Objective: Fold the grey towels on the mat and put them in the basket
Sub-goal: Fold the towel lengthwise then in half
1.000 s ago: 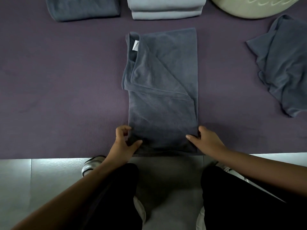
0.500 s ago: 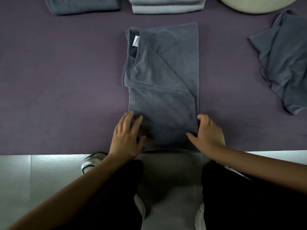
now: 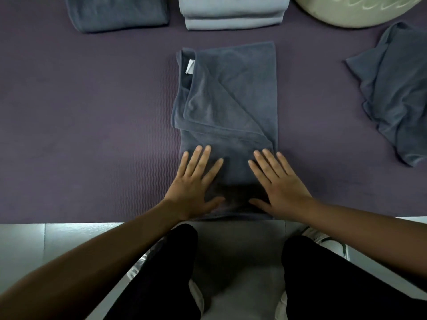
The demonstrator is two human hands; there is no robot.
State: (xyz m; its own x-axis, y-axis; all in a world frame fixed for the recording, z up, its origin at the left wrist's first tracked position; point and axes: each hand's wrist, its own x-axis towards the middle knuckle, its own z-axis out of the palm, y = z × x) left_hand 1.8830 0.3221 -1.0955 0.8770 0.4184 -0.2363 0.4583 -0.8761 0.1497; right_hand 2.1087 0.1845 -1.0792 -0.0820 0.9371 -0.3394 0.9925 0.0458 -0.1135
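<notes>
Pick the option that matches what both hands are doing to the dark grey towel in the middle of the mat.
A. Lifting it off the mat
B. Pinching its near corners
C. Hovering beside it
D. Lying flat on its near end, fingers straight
D: the left hand and right hand both lie palm-down with straight fingers on the near end of the towel, which rests flat on the mat.

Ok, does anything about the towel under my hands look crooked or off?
Yes. On the dark grey towel, the top layer lies askew: its far-left corner is turned back, showing a white tag, and a diagonal crease crosses it. The left hand and right hand press flat on its near end.
</notes>
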